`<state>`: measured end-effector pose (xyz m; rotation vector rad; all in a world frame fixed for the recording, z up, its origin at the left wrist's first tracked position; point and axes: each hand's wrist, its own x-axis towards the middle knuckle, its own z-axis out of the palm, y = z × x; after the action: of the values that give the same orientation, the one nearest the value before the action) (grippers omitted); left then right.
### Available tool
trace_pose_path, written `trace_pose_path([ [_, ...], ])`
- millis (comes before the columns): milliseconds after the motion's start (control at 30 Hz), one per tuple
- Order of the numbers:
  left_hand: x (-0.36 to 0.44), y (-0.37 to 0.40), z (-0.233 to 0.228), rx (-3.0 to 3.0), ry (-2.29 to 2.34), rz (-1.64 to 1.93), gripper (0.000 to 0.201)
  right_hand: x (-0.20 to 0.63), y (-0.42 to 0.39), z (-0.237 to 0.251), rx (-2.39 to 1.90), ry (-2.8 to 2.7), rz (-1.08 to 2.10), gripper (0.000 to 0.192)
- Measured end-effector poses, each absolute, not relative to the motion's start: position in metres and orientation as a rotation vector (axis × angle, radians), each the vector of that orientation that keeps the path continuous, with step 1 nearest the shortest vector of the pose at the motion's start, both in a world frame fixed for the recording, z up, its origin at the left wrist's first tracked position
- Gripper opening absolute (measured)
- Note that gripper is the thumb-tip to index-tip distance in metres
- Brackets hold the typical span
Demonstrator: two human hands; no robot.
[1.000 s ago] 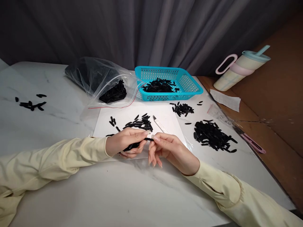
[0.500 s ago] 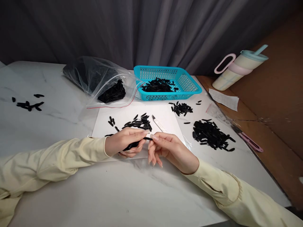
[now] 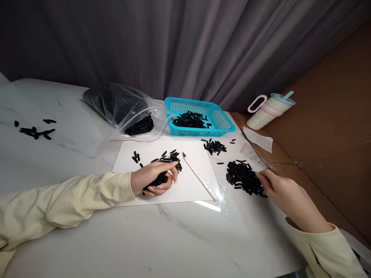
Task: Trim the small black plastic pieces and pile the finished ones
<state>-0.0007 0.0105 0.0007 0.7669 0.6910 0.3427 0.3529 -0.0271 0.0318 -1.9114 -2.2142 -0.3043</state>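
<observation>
My left hand [image 3: 153,178] rests on a white sheet [image 3: 191,189], curled shut around a bunch of small black pieces [image 3: 159,180]. More loose black pieces [image 3: 171,157] lie on the sheet just beyond it. A slim white-handled knife [image 3: 200,177] lies diagonally on the sheet to its right. My right hand [image 3: 282,193] is far to the right, its fingertips at the near right edge of a big pile of black pieces [image 3: 242,177]. The back of that hand faces me, so whatever is between its fingers is hidden.
At the back are a teal basket [image 3: 223,120] with black pieces, a clear zip bag [image 3: 121,106] of them, and a small heap [image 3: 214,146]. Stray pieces [image 3: 34,130] lie far left. A tumbler [image 3: 271,110], a paper slip [image 3: 258,139] and a cardboard wall [image 3: 333,135] stand right.
My right hand left my left hand and swung right to the big pile, taking the single black piece away. The knife is now uncovered. The head view shifted.
</observation>
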Motion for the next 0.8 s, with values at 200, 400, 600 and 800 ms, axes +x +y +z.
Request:
trace_pose_path([
  [200, -0.001, 0.014, -0.001, 0.73, 0.682, 0.348, 0.036, 0.301, -0.028, 0.053, -1.771, -2.331, -0.531, 0.031],
  [400, -0.001, 0.015, 0.0, 0.761, 0.69, 0.343, 0.034, 0.255, -0.013, 0.055, -1.546, -2.671, -0.385, 0.025],
  [600, -0.002, 0.015, 0.0, 0.754, 0.689, 0.31, 0.033, 0.29, 0.032, 0.034, -1.646, -2.711, -0.147, 0.021],
  [800, -0.002, 0.019, -0.002, 0.723, 0.658, 0.335, 0.035, 0.289, 0.031, 0.025, -1.544, -2.791, -0.114, 0.028],
])
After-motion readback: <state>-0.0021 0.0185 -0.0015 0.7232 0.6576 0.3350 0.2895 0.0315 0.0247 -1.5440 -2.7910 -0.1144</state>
